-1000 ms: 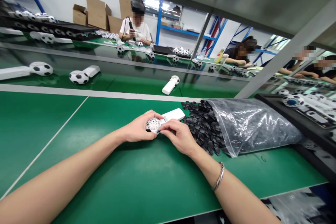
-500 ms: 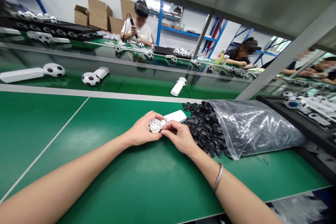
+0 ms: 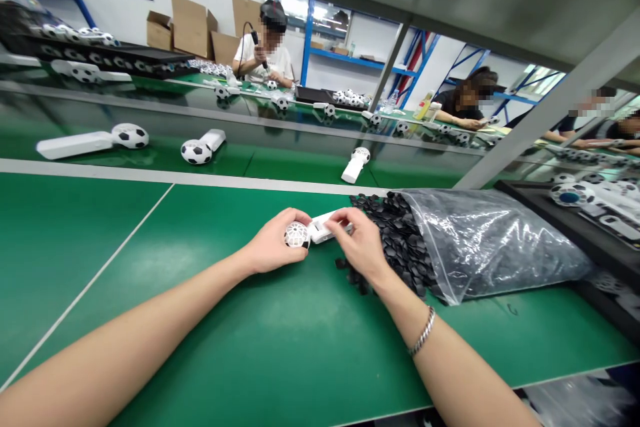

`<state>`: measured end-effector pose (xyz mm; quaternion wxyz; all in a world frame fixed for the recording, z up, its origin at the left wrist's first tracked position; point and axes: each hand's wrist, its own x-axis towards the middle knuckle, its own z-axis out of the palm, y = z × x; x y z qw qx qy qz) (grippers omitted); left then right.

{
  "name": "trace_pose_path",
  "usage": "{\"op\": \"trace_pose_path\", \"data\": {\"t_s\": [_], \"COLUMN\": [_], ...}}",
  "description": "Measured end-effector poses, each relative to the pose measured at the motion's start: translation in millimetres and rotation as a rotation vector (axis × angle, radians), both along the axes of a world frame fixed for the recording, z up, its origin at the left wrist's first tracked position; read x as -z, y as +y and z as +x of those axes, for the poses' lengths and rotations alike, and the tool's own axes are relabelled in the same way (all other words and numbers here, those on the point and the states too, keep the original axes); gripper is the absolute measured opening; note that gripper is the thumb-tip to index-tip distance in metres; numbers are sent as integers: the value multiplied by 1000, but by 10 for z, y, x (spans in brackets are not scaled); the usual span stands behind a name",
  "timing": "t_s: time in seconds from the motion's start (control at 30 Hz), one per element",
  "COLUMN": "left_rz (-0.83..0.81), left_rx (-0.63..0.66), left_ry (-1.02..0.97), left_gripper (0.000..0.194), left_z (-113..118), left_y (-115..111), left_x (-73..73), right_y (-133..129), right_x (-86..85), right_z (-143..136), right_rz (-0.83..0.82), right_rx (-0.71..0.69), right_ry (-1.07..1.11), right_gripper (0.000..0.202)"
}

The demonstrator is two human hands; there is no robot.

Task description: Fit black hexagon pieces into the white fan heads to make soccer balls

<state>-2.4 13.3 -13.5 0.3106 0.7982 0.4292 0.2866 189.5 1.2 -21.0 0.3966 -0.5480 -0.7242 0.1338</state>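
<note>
Lattice head (image 3: 297,235) in the curl of the left hand (image 3: 274,243), between thumb below and fingers above, over the near table (image 3: 260,353). White handle (image 3: 320,229) angled off to the right, partly behind the narrowed fingers of the right hand (image 3: 363,243); impossible to tell whether pinching anything small. Best, judging by such fine openwork, to steady by the rim, spare the thin ribs, keep the neck from twisting and press squarely, with only light force. Underneath, smooth green, faintly shiny. Just past the right hand, a loose heap of matt black pieces (image 3: 405,250), thin, seemingly dished and angular. Beside the heap, a clear plastic bag (image 3: 505,247), crinkled and glossy, with dark contents. At the far right, a black tray (image 3: 540,217) bearing white, ball-patterned parts. Beyond a pale strip (image 3: 210,180), on a glossy dark-green surface, three white units (image 3: 203,147), each with rounded head and blocky handle. Farther off, a person in a white shirt (image 3: 277,67); behind, dull brown cardboard boxes (image 3: 189,25)
</note>
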Motion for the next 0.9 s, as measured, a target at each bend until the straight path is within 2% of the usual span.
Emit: {"op": "trace_pose_path", "data": {"t_s": [0.07,0.13,0.2,0.3,0.47,0.63,0.77,0.9], "left_rz": [12,27,16,1,-83,-123,-111,-56], "left_rx": [-61,-139,-193,-190,-187,-148,-150,-232], "left_ry": [22,42,39,11,-34,-33,-80,-138], "left_gripper": [44,47,47,48,57,70,68,65], "left_z": [-35,-74,-106,-135,-221,-373,-406,-385], "left_y": [56,107,136,149,210,269,267,340], "left_x": [13,30,44,50,44,45,40,9], "right_y": [45,63,59,35,5,-14,-33,-50], "right_x": [0,32,70,88,55,93,109,72], "right_z": [136,241,291,297,324,373,377,332], "right_rz": [43,-45,-132,-141,-151,-187,-176,-205], "right_rx": [163,271,278,246,201,182,177,182], "right_ry": [-199,-414,-570,-694,-734,-731,-725,-725], "right_gripper": [21,26,23,20,19,23,25,24]}}
